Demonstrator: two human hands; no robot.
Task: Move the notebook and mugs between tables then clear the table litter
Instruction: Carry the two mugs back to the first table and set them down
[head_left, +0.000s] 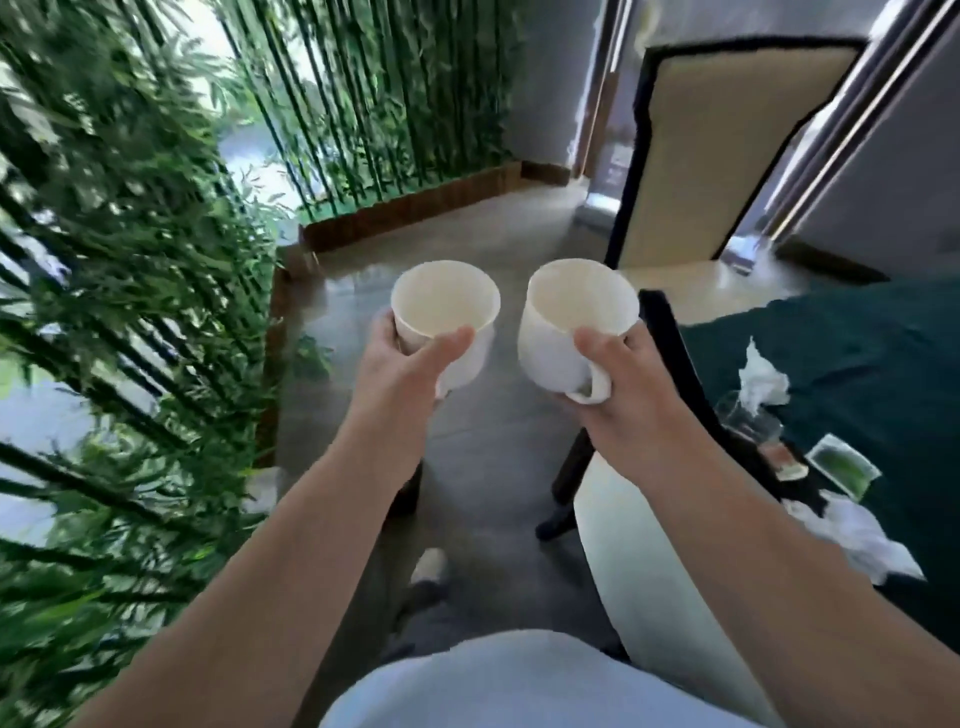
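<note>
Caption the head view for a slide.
Left hand and right hand each carry an empty white ceramic mug beside a littered green-clothed table.

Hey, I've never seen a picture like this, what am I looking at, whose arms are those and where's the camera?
No machine here: a person wears a wide-angle camera on the head, looking forward and down, so the arms are their own. The left hand holds one white mug and the right hand holds another mug; both look empty. They are carried above the floor, not over a table. At right is a table with a dark green cloth. On it lie crumpled tissues, a clear glass and a small green packet. Bamboo stands at left.
</note>
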